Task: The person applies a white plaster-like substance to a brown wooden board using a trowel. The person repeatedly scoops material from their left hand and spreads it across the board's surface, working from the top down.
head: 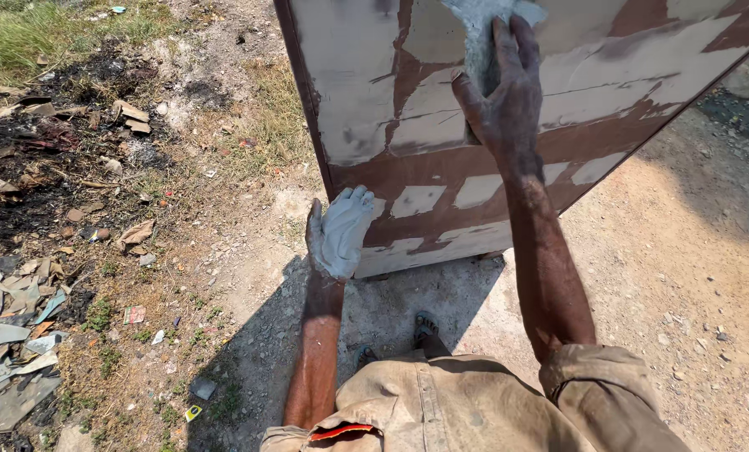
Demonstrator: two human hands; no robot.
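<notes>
Nearest the camera, dusty tan sleeves and a shirt front fill the lower edge, and a sandalled foot (425, 326) stands on gravelly ground inside the person's own shadow. The left hand (339, 232), whitened all over with dust or paste, rests flat with its fingers together and extended against the lower left edge of a large brown metal panel (441, 180), near the corner where the panel meets the ground; it grips nothing. Higher up, the right hand (502, 92) presses a pale grey pad (479, 33) against the panel's face, fingers spread over it and the thumb hooked beneath, so the pad is pinned between palm and metal near the top of the view. The panel stands nearly upright, tilted a little, its brown coat covered in broad patches of whitish filler with bare strips between. To the right of it lies open sandy ground (684, 251) with loose stones. To the left, thin grass gives way to a burnt black patch (31, 151) and a litter of torn cardboard scraps (14, 335), well apart from the panel.
</notes>
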